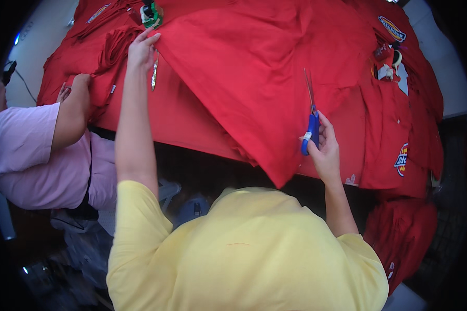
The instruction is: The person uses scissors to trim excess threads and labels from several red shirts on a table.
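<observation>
A large red garment [249, 78] lies spread over a table covered with red cloth. My left hand [141, 47] reaches far forward and pinches the garment's far left edge. My right hand [321, 147] holds blue-handled scissors [311, 116] by the handles, blades pointing up over the garment's right side. A corner of the garment hangs over the table's near edge toward my yellow shirt.
Another person in a pink shirt [31, 155] stands at my left with a hand on folded red clothes [88, 57]. A green and white tool [151, 14] lies at the far edge. Red garments with patches [399, 155] lie at the right, and more hang below [404, 238].
</observation>
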### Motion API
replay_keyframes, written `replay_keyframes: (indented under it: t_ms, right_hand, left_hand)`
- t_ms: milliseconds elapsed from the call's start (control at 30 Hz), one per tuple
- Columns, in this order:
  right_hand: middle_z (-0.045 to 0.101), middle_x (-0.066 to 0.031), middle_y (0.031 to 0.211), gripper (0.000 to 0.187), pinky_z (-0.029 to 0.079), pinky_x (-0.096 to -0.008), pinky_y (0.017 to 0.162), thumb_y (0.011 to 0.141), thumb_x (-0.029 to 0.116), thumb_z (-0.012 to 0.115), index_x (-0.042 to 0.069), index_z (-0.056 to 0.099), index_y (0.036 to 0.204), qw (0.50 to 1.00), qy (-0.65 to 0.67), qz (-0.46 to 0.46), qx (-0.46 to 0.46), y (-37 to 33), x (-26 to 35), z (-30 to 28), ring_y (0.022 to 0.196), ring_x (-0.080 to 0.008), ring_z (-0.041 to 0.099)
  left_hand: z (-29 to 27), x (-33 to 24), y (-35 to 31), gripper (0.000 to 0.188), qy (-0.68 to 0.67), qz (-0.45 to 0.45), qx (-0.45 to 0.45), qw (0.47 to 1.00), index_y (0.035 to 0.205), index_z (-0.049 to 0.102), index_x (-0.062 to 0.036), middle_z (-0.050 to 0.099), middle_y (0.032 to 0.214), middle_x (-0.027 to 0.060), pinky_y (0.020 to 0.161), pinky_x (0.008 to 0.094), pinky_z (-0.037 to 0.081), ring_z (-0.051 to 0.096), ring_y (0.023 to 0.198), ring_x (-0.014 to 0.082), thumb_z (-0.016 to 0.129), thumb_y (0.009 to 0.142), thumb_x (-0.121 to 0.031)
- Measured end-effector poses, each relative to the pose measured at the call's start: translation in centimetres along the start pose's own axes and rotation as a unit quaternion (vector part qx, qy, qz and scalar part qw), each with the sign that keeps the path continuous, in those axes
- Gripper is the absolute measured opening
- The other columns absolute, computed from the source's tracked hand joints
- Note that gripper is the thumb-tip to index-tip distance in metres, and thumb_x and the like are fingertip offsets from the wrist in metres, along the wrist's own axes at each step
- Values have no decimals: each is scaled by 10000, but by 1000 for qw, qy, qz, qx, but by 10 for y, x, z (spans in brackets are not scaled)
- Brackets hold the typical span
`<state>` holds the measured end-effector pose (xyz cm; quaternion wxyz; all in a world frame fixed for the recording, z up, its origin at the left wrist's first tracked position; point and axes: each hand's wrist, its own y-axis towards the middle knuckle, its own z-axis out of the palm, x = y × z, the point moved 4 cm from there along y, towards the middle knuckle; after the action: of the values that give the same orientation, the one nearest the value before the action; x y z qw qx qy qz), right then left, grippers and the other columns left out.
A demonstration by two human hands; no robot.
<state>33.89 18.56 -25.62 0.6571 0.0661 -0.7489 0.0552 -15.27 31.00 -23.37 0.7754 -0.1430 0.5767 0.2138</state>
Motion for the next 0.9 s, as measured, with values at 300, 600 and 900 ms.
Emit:
replay_keyframes:
  t_ms: [300, 600, 900]
  right_hand:
    - [525, -193, 1169, 694, 523, -344, 720, 732, 35, 718, -1, 375, 1334, 973, -214, 83, 7, -91, -58, 21, 916, -263, 602]
    - [519, -184, 1162, 648, 466, -343, 874, 776, -74, 589, 43, 338, 1362, 984, -167, -68, -10, -74, -48, 69, 990, -272, 582]
    - [531, -28, 946, 679, 470, -193, 700, 768, -55, 655, 70, 354, 1363, 986, 124, 19, -106, 42, -5, -77, 852, -92, 550]
  left_hand:
    - [-128, 41, 109, 398, 564, 8, -137, 814, 1089, 643, -59, 664, 1001, 132, 790, 370, 490, 641, 919, 249, 649, 812, -345]
    - [-72, 31, 91, 212, 425, 4, -67, 903, 974, 600, -31, 603, 746, 43, 449, 258, 438, 554, 553, 117, 598, 848, -202]
    - [82, -26, 102, 512, 14, -9, 138, 990, 1345, 420, -33, 480, 1340, 91, 992, 301, 377, 479, 1197, 198, 580, 889, -203]
